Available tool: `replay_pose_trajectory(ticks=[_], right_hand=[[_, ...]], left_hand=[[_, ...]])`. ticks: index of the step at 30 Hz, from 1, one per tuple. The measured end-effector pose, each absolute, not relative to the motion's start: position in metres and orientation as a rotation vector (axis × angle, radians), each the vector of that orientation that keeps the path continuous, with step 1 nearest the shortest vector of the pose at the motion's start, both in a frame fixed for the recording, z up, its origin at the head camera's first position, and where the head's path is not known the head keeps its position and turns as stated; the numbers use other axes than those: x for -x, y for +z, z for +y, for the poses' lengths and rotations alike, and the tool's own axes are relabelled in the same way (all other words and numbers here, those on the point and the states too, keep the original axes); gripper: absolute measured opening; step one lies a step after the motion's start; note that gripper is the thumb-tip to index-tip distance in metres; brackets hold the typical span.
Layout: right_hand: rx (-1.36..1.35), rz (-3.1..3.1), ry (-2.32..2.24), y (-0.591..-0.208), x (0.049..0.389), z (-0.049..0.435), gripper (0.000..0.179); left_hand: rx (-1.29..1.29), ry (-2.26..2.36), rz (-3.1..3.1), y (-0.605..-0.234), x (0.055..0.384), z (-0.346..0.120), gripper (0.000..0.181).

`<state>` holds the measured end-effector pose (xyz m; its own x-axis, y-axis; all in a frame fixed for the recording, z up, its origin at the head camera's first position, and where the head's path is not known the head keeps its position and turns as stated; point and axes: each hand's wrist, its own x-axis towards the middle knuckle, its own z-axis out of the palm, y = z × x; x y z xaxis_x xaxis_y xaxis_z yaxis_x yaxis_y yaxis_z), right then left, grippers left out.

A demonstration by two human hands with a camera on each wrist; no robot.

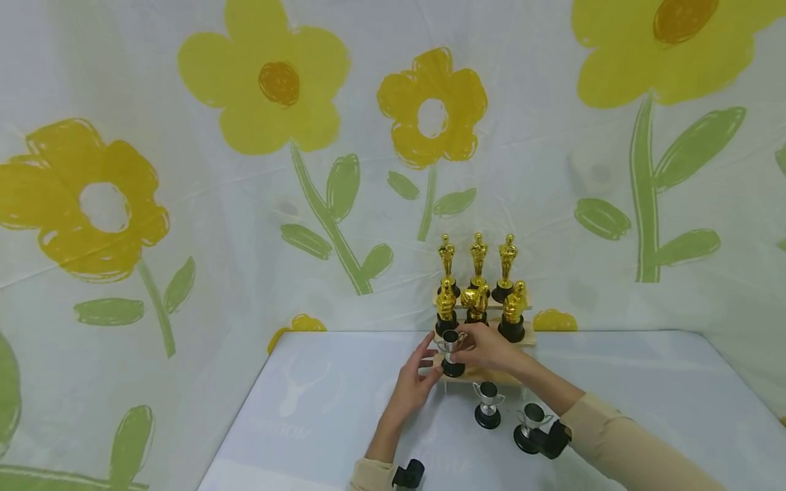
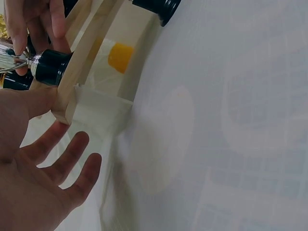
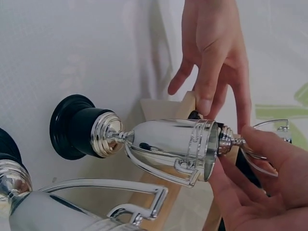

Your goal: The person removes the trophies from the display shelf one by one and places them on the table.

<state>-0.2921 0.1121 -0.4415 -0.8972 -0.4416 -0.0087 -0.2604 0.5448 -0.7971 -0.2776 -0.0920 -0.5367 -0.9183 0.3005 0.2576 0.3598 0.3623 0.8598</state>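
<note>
A small silver trophy cup [image 1: 451, 339] with two handles stands on the lowest step of a wooden tiered stand [image 1: 491, 376], at its left end. My right hand [image 1: 488, 346] pinches this cup at its upper part, and its black base [image 2: 50, 66] meets the step. With thumb and index finger on either side, my left hand [image 2: 41, 178] lightly grips the step's left end beside the base; its other fingers spread loosely. Two similar cups stand on the table in front: a middle cup [image 1: 488, 402] and a right cup [image 1: 533, 416], partly covered by the right wrist camera.
Three gold statuettes [image 1: 478, 256] stand on the top step. Three gold trophies [image 1: 514, 307] occupy the middle step. The white table [image 1: 319, 409] extends to both sides, and a flower-printed curtain [image 1: 522, 191] hangs close behind the stand.
</note>
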Motion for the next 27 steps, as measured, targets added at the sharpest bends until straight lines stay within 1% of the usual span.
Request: replay_pose_trajectory(ticks=[6,13,20,23,27], right_hand=[[0.638,2.562,-1.289,-0.4438,0.2917,0.1129,0.054],[0.643,2.588,-1.249,-0.4458,0.2905,0.1125,0.041],[0.588,2.591,-1.237,-0.4475,0.2904,0.1143,0.042],[0.581,2.599,-1.233,-0.4483,0.291,0.1144,0.036],[0.594,2.6,-1.233,-0.4491,0.2915,0.1134,0.032]], left_hand=[[0.62,-1.642,-2.537,-0.5366,0.277,-0.0934,0.067],[0.623,-1.648,-2.515,-0.5375,0.2758,-0.0928,0.065],[0.616,-1.654,-2.533,-0.5355,0.2747,-0.0911,0.066],[0.609,-1.658,-2.539,-0.5339,0.2745,-0.0909,0.067],[0.611,-1.657,-2.533,-0.5333,0.2743,-0.0919,0.067]])
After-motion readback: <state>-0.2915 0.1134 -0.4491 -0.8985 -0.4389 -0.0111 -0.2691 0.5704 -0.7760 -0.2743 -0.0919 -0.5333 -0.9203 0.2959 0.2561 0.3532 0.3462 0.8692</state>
